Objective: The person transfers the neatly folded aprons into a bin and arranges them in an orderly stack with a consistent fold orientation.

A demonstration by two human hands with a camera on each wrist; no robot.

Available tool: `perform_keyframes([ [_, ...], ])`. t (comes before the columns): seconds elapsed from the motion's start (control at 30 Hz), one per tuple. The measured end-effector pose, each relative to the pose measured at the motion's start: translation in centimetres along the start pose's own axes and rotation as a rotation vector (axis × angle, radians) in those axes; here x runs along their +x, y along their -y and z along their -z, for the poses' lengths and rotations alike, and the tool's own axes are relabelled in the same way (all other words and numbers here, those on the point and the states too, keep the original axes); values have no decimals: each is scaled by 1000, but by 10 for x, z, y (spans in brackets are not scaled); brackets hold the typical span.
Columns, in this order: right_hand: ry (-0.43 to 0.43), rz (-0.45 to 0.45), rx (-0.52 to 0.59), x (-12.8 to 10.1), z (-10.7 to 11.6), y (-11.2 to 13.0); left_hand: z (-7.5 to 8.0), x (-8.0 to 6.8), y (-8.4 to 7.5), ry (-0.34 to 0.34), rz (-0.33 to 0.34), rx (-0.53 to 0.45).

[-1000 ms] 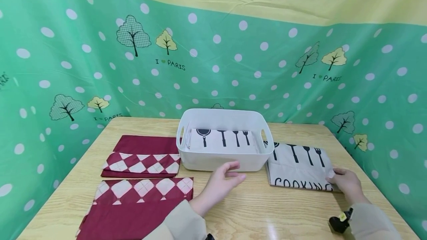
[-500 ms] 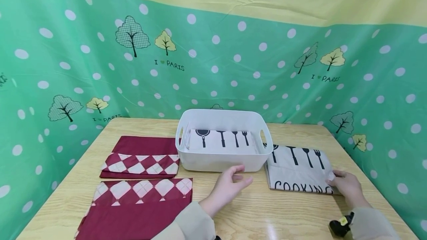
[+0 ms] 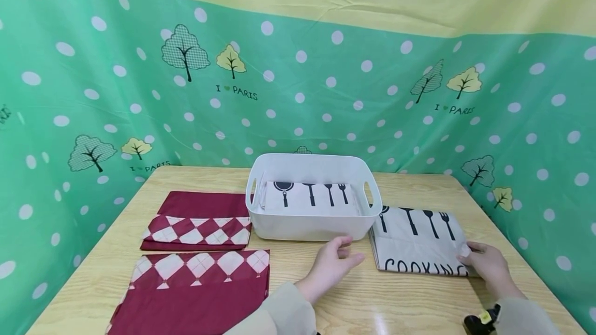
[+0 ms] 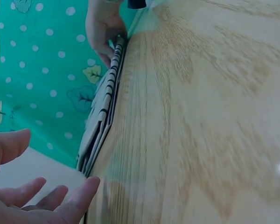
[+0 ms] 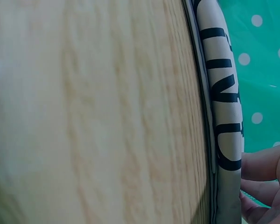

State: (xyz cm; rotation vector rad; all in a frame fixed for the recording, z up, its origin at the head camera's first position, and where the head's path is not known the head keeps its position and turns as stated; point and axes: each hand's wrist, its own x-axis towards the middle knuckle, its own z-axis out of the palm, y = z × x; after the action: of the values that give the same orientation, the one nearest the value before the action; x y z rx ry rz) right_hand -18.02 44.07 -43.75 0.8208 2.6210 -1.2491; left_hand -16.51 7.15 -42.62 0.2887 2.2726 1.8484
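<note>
Here, pinching the right edge of a white folded cloth (image 3: 419,246) between the thumb and fingers of the right hand (image 3: 490,267). Lying in several layers on the wooden table (image 3: 368,299), just right of a white basket (image 3: 302,228), and printed with black utensils and, along the near edge, the word COOKING. Hard to judge from the right wrist view, with the fingertips partly hidden, the number of layers caught in that pinch.

Holding nothing with the left hand (image 3: 329,267), loosely bent at the fingers, with the thumb spread away from them. Placed in front of the basket, near its front right corner and just beside the near left corner of the folded cloth.

Set toward the back of the table, with a handle slot at each end, and containing another printed cloth (image 3: 302,206), also folded. Laid out to the left, one behind the other: a rear maroon cloth (image 3: 205,204) with a diamond band, reaching up to the basket, and a front maroon cloth (image 3: 195,301). Hung behind all this: a green and yellow curtain (image 3: 288,92) with white dots and trees.
</note>
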Motion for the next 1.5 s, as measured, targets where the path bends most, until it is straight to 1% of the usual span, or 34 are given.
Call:
perform_keyframes([
  [0.23, 0, 4, -2, -3, 0, -4, -14, 5, 3, -3, -5, 2],
  [0.4, -4, -20, 2, -6, 3, -9, -23, 6, 2, 2, -12, 3],
  [0.53, -2, -35, 12, -7, 4, -12, -28, 8, 3, -11, -1, 4],
  [0.6, -1, -39, 13, -7, 4, -13, -30, 9, 3, -8, 6, -3],
  [0.67, 0, -37, 13, -8, 4, -14, -32, 9, 3, 3, 17, -19],
  [0.8, 4, -31, 28, -10, 3, -14, -35, 10, 0, 45, 34, -42],
  [0.9, -9, -33, 44, -11, 1, -14, -37, 9, -3, 66, 44, -53],
  [0.97, -19, -38, 54, -12, 0, -15, -39, 9, -4, 78, 45, -55],
  [1.03, -28, -42, 63, -11, -1, -16, -42, 9, -4, 94, 62, -58],
  [1.2, -32, -55, 87, -9, -1, -19, -48, 8, -6, 148, 83, -34],
  [1.33, -24, -70, 107, -6, 0, -21, -51, 6, -9, 155, 89, -26],
  [1.43, -11, -73, 111, -4, 3, -23, -52, 6, -10, 166, 100, -35],
  [1.5, 1, -75, 117, -3, 5, -26, -53, 6, -9, 178, 112, -58],
])
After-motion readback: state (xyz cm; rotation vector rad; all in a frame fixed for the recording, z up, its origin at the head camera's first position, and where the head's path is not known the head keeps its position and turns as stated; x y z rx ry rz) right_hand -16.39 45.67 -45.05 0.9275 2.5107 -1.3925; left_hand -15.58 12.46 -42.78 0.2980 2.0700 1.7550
